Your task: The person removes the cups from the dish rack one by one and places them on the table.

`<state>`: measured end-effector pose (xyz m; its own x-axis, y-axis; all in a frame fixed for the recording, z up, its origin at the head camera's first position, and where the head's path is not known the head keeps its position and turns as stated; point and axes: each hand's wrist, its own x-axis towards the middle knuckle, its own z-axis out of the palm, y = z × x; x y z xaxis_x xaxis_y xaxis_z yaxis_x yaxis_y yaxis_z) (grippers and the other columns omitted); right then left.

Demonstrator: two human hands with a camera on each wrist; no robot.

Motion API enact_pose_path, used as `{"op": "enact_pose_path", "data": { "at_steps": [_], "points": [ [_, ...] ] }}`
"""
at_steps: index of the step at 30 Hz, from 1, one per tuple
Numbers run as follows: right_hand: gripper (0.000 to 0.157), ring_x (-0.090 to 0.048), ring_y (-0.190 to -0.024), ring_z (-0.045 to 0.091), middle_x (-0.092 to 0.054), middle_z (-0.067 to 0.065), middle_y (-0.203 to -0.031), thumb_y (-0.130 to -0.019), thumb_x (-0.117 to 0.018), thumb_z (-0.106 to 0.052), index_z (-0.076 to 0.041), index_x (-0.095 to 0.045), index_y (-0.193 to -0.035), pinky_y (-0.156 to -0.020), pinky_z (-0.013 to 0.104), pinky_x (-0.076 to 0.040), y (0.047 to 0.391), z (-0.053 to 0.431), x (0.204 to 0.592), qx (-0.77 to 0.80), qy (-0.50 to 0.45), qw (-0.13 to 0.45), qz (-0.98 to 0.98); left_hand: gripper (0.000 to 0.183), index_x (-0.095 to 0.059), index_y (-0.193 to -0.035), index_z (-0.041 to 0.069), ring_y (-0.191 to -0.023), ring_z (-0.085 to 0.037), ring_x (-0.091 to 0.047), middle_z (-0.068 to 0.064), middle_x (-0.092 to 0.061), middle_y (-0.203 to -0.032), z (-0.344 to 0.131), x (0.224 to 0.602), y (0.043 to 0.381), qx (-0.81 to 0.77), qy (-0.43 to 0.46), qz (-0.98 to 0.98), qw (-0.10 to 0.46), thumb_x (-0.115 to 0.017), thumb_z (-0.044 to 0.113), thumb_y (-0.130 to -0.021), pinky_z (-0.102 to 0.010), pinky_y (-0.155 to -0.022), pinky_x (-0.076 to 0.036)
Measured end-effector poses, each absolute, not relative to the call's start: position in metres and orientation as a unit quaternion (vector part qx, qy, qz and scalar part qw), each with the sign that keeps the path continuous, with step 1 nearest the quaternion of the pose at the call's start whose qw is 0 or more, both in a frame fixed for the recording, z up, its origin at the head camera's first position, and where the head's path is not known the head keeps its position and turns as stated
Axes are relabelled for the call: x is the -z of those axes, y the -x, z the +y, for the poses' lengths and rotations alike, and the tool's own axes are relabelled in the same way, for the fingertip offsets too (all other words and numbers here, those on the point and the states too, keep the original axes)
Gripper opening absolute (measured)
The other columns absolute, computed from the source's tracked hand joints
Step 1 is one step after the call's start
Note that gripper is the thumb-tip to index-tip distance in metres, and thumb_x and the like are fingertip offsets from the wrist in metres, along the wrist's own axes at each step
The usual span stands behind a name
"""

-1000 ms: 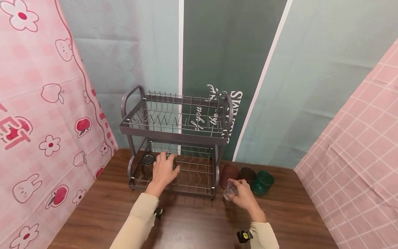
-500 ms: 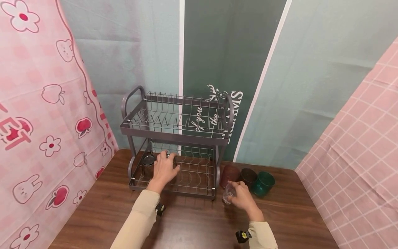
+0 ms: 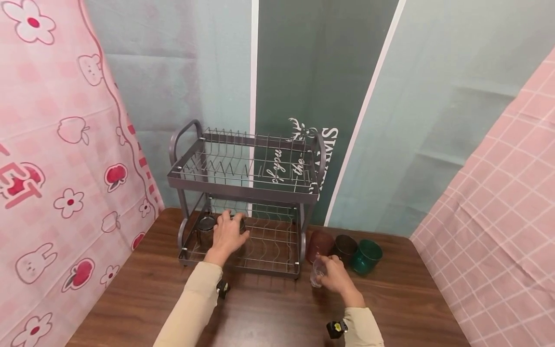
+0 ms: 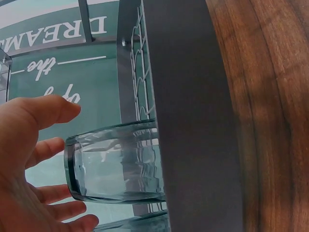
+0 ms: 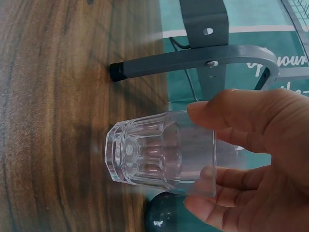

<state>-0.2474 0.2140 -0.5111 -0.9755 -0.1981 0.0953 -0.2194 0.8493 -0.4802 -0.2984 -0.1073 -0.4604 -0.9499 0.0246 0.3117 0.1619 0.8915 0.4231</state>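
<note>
Lower right in the head view, the right hand point(image 3: 337, 275) pinches a clear glass point(image 3: 317, 275). Left of centre, the left hand's point(image 3: 228, 235) fingers spread beside an upturned glass point(image 4: 116, 164).

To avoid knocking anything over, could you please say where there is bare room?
Free: table before the rack, between the sleeves, and right of the green cup; rack's top tier; lower tier's right half.

Crowded: lower tier's left, with two glasses and left hand; between rack and green cup, with red cup, brown cup, clear glass, right hand.
</note>
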Motion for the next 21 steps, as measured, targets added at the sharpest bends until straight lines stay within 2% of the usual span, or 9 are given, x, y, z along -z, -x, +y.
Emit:
{"op": "enact_pose_path", "data": {
  "at_steps": [13, 21],
  "points": [
    [0.051, -0.047, -0.099, 0.040, -0.049, 0.023, -0.106, -0.070, -0.078, -0.006, 0.003, -0.059, -0.116, -0.080, 0.052, -0.046, 0.2468, 0.2130, 0.5146, -0.250, -0.104, 0.012, -0.963, 0.056, -0.053, -0.129, 0.008, -0.115, -0.044, -0.036, -0.028, -0.033, -0.131, -0.1069, 0.4626, 0.3031, 0.242, 0.048, -0.961, 0.122, -0.073, 0.026, -0.080, -0.053, -0.080, -0.039],
    [0.052, -0.046, -0.099, 0.040, -0.048, 0.023, -0.107, -0.070, -0.078, -0.005, 0.003, -0.059, -0.118, -0.082, 0.053, -0.045, 0.2472, 0.2118, 0.5127, -0.252, -0.104, 0.009, -0.962, 0.055, -0.050, -0.132, 0.007, -0.103, -0.042, -0.044, -0.027, -0.038, -0.124, -0.1101, 0.4659, 0.3047, 0.263, 0.053, -0.957, 0.113, -0.071, 0.015, -0.081, -0.049, -0.069, -0.046]
  ]
}}
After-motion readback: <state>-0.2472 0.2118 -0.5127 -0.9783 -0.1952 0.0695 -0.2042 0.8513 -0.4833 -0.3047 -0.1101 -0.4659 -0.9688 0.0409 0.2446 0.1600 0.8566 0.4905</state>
